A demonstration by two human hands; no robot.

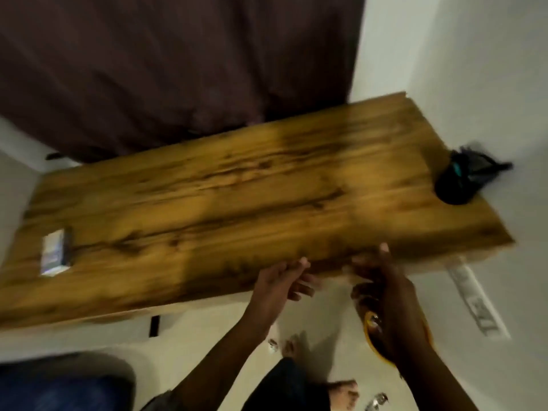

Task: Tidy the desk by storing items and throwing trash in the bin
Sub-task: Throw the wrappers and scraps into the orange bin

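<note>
From the head camera, no writing could be read; the frame was blurred. A small whitish box point(55, 253) lay near the left end of the wooden desk point(225, 185), its print illegible. A dark bin bag point(462, 180) hung off the far right corner. At the near edge, the left hand point(281, 281) was loosely open, holding nothing. The right hand point(382, 280) held something orange and yellow point(370, 324) below the edge; how tightly, I cannot tell. A white strip point(474, 298) lay on the floor, right.

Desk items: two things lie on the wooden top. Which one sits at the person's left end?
The small white box, pale and rectangular, lies at the left end; the dark bag sits at the far right edge.
</note>
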